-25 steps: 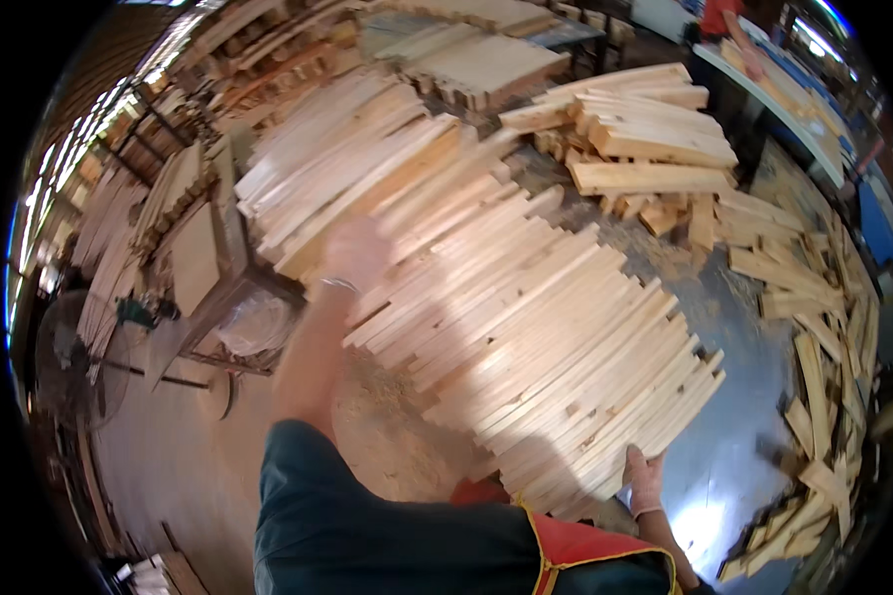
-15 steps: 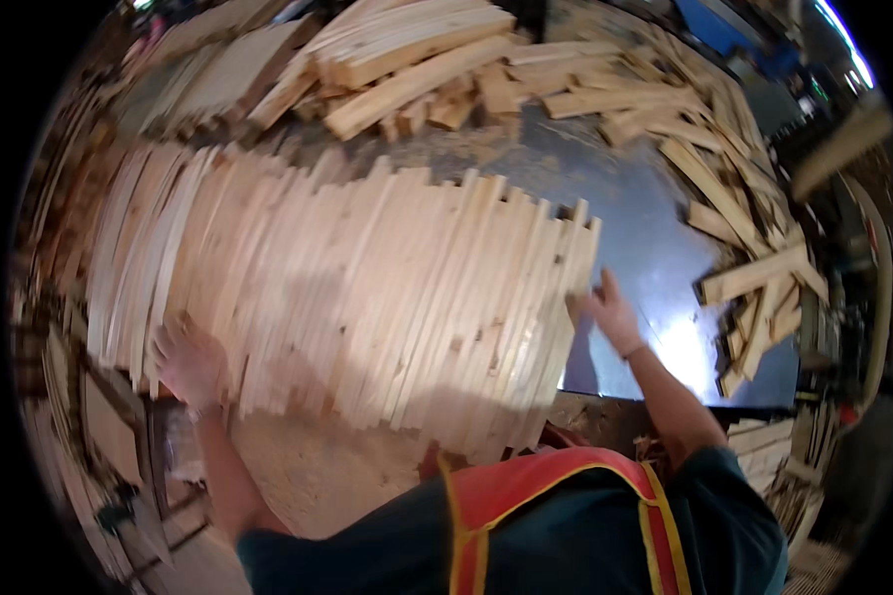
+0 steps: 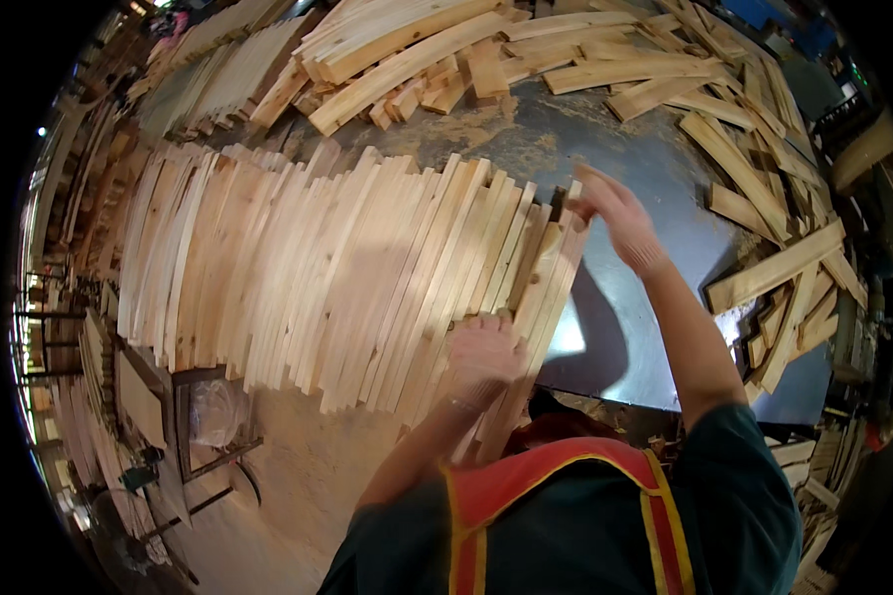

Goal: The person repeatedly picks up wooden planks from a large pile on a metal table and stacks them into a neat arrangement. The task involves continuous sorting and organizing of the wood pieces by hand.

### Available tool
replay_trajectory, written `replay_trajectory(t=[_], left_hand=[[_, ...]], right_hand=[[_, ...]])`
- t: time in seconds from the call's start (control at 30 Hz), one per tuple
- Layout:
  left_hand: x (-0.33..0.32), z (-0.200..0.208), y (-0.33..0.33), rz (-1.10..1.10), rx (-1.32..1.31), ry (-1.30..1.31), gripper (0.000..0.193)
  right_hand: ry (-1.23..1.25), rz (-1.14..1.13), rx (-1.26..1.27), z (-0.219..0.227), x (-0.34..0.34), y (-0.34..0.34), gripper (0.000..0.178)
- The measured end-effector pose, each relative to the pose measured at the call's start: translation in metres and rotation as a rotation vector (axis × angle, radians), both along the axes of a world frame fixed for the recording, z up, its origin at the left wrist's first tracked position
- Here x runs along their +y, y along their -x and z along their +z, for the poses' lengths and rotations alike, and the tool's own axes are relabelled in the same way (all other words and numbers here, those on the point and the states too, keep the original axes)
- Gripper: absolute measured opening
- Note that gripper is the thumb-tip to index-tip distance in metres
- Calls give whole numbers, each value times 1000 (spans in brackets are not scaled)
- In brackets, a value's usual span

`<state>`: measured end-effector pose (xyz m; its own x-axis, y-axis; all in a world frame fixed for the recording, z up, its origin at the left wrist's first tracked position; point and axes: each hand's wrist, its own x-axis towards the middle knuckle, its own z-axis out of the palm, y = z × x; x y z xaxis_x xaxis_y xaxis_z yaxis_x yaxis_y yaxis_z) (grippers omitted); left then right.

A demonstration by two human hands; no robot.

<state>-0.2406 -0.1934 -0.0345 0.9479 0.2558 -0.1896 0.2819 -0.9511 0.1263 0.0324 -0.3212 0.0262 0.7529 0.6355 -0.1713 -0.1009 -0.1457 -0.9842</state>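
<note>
A long row of pale wooden strips [image 3: 318, 268] lies side by side on the dark metal table, with uneven ends. My left hand [image 3: 484, 355] rests across the near part of the row's right end, its fingers curled over the strips there. At the far tip of the outermost strip [image 3: 558, 268] is my right hand [image 3: 617, 216], its thumb and fingers closed about that end. Narrow dark gaps show between the last few strips, which stand slightly apart from the rest. Part of the right fingers is hidden behind the wood.
Loose wooden offcuts [image 3: 744, 188] are heaped along the right side of the metal table [image 3: 645, 347]. Stacked boards [image 3: 397, 45] lie at the back. Another row of strips [image 3: 233, 84] sits at the back left. Sawdust covers the floor [image 3: 308, 476] below the near edge.
My left hand has moved from the row's left part to its right end. My right hand has slid up to the far end of the outermost strip. Gaps have opened among the last strips.
</note>
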Motion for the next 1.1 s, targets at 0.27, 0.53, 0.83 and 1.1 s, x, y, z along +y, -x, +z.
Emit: replay_trajectory(t=[0.27,0.53,0.83,1.1], left_hand=[[19,242,-92,-313,-836,47,35],[105,124,9,234,-312,299,52],[202,111,74,533,34,668,47],[432,102,164,428,-182,-83,50]], right_hand=[[308,142,365,-79,-85,127,59],[-22,-95,592,-93,-42,179,69],[89,-299,404,-137,-22,203,56],[168,-341,366,-139,-19,209,60]])
